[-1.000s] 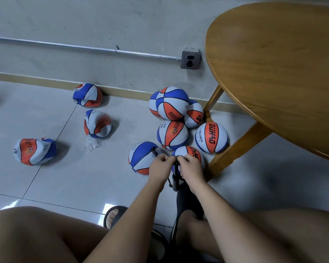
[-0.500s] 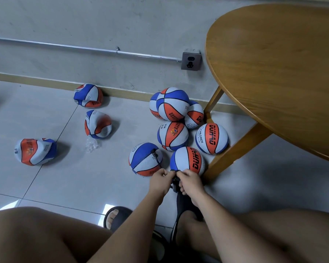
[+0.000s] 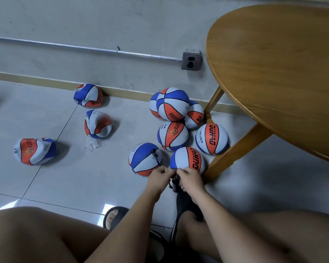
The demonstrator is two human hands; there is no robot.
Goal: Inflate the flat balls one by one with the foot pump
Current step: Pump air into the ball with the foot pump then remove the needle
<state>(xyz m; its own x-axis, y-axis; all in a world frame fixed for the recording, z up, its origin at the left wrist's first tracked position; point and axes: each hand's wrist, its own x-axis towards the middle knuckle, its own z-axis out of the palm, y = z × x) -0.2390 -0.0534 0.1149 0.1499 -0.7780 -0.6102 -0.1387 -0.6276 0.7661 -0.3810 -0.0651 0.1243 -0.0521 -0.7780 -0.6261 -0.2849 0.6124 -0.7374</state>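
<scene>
**Both hands closed on the pump, balls crowding in front**

A round wooden table [image 3: 273, 73] fills the right side, and its near leg [image 3: 234, 154] slants down just beside the hands. Six round balls [image 3: 172, 104] cluster against that leg and the wall. Three flat balls [image 3: 97, 123] lie well apart on the floor to the left, with a scrap of clear wrapping [image 3: 91, 145] near the middle one. A blue-topped ball [image 3: 145, 159] sits just ahead of the left hand [image 3: 160, 176], and a thin black hose [image 3: 156, 158] plugged into it runs back toward the fingers. The foot pump [image 3: 174, 184] stands dark and upright between the hands, the sandalled right foot [image 3: 186, 211] at its base. The right hand [image 3: 190, 179] meets the left over the pump's top. Each grip is tight, fingers curled round that top, which they hide
</scene>
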